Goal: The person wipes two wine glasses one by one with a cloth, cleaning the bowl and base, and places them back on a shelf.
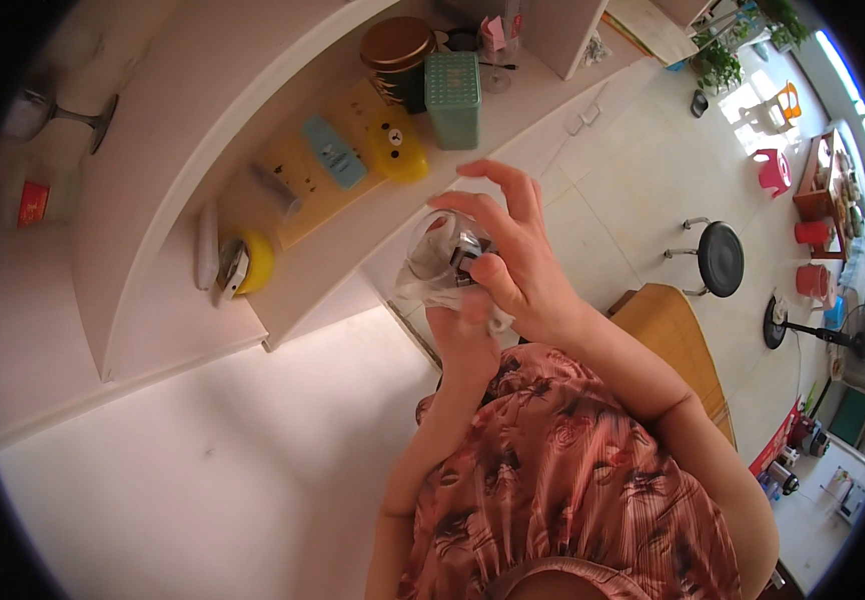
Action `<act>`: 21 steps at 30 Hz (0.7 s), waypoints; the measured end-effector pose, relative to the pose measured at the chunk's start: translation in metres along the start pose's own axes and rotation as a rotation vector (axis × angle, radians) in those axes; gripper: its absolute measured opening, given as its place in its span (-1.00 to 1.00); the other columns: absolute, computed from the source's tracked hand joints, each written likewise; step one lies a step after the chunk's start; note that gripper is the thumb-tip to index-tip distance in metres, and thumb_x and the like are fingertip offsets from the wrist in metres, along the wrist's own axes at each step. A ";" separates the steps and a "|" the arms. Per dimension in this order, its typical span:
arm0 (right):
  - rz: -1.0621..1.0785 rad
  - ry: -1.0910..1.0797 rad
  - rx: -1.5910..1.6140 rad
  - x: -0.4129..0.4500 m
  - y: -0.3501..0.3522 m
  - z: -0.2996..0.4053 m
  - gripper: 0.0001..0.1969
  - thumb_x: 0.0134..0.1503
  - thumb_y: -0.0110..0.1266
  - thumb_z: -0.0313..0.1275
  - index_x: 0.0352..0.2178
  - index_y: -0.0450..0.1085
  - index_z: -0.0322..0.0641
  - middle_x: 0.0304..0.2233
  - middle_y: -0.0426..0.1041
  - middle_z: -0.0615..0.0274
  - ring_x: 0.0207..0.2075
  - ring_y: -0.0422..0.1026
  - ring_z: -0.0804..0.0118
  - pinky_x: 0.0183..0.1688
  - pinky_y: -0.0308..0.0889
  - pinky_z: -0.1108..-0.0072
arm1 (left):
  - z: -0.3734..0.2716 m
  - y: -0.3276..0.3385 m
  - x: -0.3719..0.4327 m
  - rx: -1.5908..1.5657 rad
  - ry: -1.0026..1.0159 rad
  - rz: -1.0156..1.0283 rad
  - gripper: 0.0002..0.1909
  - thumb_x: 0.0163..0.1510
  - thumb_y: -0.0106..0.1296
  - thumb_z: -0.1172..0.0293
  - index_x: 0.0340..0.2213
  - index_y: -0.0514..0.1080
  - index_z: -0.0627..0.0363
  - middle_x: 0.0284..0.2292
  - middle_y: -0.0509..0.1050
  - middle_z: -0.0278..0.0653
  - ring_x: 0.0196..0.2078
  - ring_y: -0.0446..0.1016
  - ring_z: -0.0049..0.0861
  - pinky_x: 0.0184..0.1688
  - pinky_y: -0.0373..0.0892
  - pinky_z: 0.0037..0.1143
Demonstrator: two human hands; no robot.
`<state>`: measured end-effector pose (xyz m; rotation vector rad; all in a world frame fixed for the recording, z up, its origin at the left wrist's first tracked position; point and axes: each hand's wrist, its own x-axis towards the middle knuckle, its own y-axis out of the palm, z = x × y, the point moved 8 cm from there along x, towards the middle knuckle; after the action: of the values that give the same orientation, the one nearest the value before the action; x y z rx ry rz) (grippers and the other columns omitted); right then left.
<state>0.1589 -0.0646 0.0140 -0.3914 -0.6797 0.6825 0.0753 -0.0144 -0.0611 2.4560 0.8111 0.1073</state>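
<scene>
My left hand (470, 334) grips a crumpled clear plastic bag (428, 262) in front of the shelf. A small silver and black item (466, 255) shows in or against the bag; its exact kind is unclear. Above the bag, my right hand (526, 244) has its fingers spread and curved, with the thumb close to the small item. Whether that thumb touches it is hard to tell. Part of the left hand is blurred and hidden behind the bag. On the shelf beyond lie a yellow bear-face case (398, 146) and a light blue packet (333, 152).
A green tin (452, 97) and a dark canister with a copper lid (398, 56) stand on the shelf (327, 289). A yellow tape roll (256, 262) sits at its left end. Rightward are a wooden bench (657, 330), a black round stool (720, 259) and a fan (815, 330).
</scene>
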 end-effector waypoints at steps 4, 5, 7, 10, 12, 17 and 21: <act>-0.088 0.038 0.183 0.000 0.004 0.009 -0.44 0.19 -0.14 -0.07 0.06 0.11 -0.30 0.07 0.10 -0.15 0.03 0.19 -0.12 0.09 0.11 0.25 | 0.006 -0.009 0.005 -0.266 -0.041 -0.256 -0.32 0.11 -0.12 -0.18 0.04 0.19 0.13 -0.03 0.33 -0.31 -0.08 0.39 -0.51 -0.05 0.36 -0.50; -0.092 0.041 0.182 -0.007 0.004 0.011 -0.44 0.19 -0.14 -0.07 0.06 0.11 -0.30 0.07 0.10 -0.15 0.03 0.19 -0.12 0.09 0.11 0.25 | 0.007 -0.017 0.009 -0.264 -0.046 -0.253 -0.32 0.11 -0.12 -0.18 0.04 0.19 0.13 -0.03 0.33 -0.31 -0.08 0.39 -0.51 -0.05 0.36 -0.50; 0.029 0.371 0.378 -0.025 0.013 -0.007 -0.54 0.17 -0.05 -0.23 -0.02 0.15 -0.36 -0.04 0.26 -0.13 -0.07 0.32 -0.09 0.05 0.15 0.28 | -0.013 -0.020 0.021 -0.299 0.068 -0.042 -0.26 0.04 -0.05 -0.23 0.03 0.20 0.14 -0.05 0.37 -0.26 -0.09 0.40 -0.48 -0.04 0.35 -0.49; 0.090 0.229 0.053 -0.034 0.024 -0.004 -0.69 0.10 0.02 -0.38 -0.17 0.20 -0.32 -0.33 0.45 0.02 -0.25 0.43 -0.04 -0.09 0.26 0.35 | -0.011 -0.025 0.019 -0.313 0.061 -0.177 -0.12 -0.07 0.00 -0.32 0.07 0.16 0.12 -0.06 0.39 -0.22 -0.09 0.41 -0.46 -0.02 0.35 -0.49; 0.041 0.122 -0.133 -0.031 0.021 0.005 -0.78 0.05 0.05 -0.43 -0.29 0.22 -0.26 -0.48 0.47 0.11 -0.37 0.47 0.04 -0.21 0.32 0.42 | -0.004 -0.029 0.014 -0.350 0.053 -0.223 -0.08 -0.11 0.01 -0.35 0.08 0.15 0.12 -0.06 0.39 -0.19 -0.09 0.43 -0.44 -0.04 0.37 -0.48; 0.129 0.092 -0.154 -0.036 0.021 0.012 -0.83 0.03 0.05 -0.44 -0.41 0.22 -0.25 -0.59 0.42 0.15 -0.51 0.45 0.07 -0.38 0.33 0.41 | -0.011 -0.042 0.012 -0.216 0.063 -0.173 -0.06 -0.13 0.05 -0.34 0.09 0.13 0.12 -0.04 0.38 -0.14 -0.06 0.42 -0.40 -0.04 0.38 -0.45; 0.306 0.297 0.188 -0.043 0.023 0.000 -0.87 0.10 0.00 -0.46 -0.41 0.25 -0.30 -0.67 0.38 0.20 -0.62 0.43 0.17 -0.58 0.28 0.45 | -0.034 -0.034 0.021 -0.251 0.078 0.063 -0.05 -0.16 0.16 -0.25 0.09 0.09 0.13 -0.10 0.35 -0.13 -0.07 0.41 -0.28 0.04 0.31 -0.26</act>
<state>0.1239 -0.0777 -0.0177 -0.4165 -0.2722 0.9476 0.0663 0.0365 -0.0519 2.2509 0.7060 0.3107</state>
